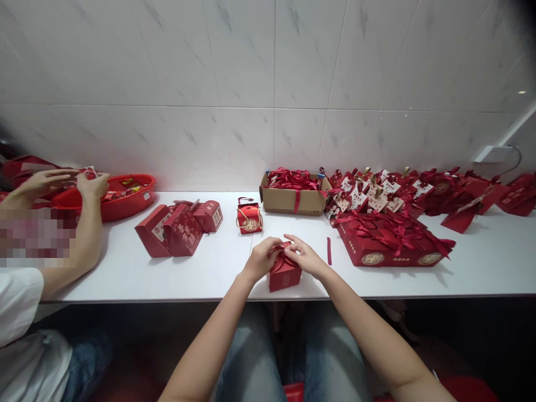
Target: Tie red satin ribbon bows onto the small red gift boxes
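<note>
A small red gift box [285,277] stands near the table's front edge, between my hands. My left hand [265,258] is closed at the left of its top, fingertips pinched on the top flaps. From the right, my right hand [302,255] pinches the same top, its thumb and a finger close to those of my left hand. The fingers cover part of the flaps. Right of the box lies a short dark red ribbon strip [329,251]. Behind my hands sits a small red box with a gold rope handle [249,218].
A cardboard box of red ribbons [293,204] stands by the wall. Many finished-looking red boxes [389,240] fill the right side. Several red boxes [183,230] stand left. Another person's hands hold something over a red basin [125,206] at far left.
</note>
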{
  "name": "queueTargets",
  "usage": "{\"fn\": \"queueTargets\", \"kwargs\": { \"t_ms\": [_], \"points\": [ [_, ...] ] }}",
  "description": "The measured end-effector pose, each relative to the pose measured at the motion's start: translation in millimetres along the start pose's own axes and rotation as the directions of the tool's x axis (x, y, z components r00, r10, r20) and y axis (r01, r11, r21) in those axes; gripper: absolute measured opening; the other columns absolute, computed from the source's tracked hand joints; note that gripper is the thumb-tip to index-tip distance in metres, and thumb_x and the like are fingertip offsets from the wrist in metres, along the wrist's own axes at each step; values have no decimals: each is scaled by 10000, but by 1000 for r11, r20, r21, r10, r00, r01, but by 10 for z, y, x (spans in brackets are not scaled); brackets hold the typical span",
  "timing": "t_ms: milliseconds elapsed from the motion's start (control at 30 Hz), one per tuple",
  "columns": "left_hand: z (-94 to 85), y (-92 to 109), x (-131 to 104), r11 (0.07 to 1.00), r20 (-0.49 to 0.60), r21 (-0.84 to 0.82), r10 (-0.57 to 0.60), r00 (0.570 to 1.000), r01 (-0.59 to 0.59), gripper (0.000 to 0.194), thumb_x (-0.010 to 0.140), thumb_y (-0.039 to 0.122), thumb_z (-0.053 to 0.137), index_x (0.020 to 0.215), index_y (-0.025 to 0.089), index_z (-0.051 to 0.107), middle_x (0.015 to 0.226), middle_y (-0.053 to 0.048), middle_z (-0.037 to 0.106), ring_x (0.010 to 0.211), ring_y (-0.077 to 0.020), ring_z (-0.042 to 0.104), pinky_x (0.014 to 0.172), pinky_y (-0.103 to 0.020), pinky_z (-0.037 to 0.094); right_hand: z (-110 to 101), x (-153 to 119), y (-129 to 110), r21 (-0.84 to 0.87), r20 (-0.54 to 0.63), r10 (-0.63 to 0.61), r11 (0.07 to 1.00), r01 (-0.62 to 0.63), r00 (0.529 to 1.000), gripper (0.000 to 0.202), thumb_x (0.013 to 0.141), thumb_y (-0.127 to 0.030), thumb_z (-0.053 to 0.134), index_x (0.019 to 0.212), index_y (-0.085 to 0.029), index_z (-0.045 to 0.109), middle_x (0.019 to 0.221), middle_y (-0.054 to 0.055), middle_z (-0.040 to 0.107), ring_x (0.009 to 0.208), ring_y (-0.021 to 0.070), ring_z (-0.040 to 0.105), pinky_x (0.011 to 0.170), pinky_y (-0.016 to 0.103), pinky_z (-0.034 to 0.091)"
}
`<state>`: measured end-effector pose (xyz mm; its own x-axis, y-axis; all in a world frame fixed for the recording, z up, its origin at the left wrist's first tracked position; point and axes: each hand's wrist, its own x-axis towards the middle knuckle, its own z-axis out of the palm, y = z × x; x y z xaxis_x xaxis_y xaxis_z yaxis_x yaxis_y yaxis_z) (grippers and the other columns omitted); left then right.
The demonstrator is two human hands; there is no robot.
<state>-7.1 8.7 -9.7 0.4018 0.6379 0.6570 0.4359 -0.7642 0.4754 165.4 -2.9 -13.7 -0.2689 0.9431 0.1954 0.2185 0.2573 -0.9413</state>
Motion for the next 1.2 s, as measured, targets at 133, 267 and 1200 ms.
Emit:
{"fn": "queueTargets", "kwargs": {
  "t_ms": [133,267,1200],
  "points": [
    [-11,59,-27,995,-202,18,-96,975,102,114,802,171,551,912,190,529,911,-56,583,878,-173,580,789,-316,480,87,-50,17,157,-86,28,987,-15,996,364,759,-517,593,678,-172,673,1388,121,431,1214,267,467,1020,436,334],
    [-88,172,-79,991,-27,12,-130,991,130,44,790,217,593,820,188,579,838,-42,615,803,-170,580,749,-307,467,181,-99,38,197,-160,86,979,-53,983,382,751,-542,592,721,-175,691,1415,122,397,1270,264,408,1045,425,308],
    [-272,191,-94,992,210,-85,-76,975,95,123,827,152,522,849,181,639,810,-48,635,755,-144,589,702,-267,468,-268,-243,-143,-589,48,-406,726,354,913,131,802,-279,603,720,-219,684,850,75,636,852,213,569,838,394,404]
  ]
}}
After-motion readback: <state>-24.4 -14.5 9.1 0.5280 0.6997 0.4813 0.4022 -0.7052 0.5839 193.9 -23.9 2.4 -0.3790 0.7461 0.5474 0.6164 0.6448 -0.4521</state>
